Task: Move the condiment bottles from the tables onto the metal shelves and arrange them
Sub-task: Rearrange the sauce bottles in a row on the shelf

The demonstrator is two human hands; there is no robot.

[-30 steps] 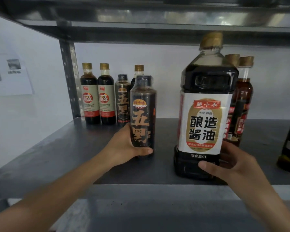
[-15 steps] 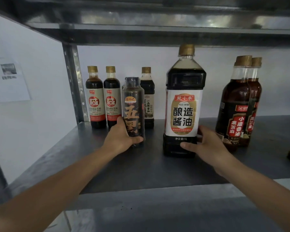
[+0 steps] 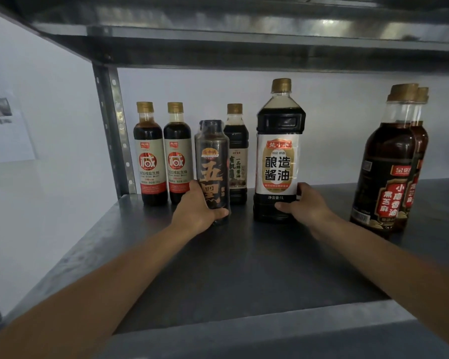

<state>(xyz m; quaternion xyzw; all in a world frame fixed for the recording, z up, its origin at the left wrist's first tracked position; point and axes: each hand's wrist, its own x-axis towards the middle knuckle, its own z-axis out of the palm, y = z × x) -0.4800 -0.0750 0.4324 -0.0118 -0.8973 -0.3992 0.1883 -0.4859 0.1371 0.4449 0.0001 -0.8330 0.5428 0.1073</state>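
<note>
My left hand point(image 3: 196, 212) grips the base of a dark wrapped bottle with orange characters point(image 3: 212, 167), upright on the metal shelf point(image 3: 244, 268) in front of a slim soy bottle point(image 3: 236, 154). My right hand point(image 3: 305, 206) holds the lower right side of a large 1L soy sauce bottle with a white label point(image 3: 279, 156), standing upright at the back of the shelf. Two small bottles with red-and-white labels point(image 3: 149, 156) point(image 3: 178, 156) stand at the far left by the shelf post.
Two tall sesame oil bottles point(image 3: 389, 167) stand at the right of the shelf. The upper shelf point(image 3: 244, 35) hangs low overhead. A perforated post point(image 3: 113, 125) marks the back left corner. A white wall lies behind and to the left.
Both hands have pushed their bottles farther back on the shelf. The dark wrapped bottle and the large soy sauce bottle now stand near the back row.
</note>
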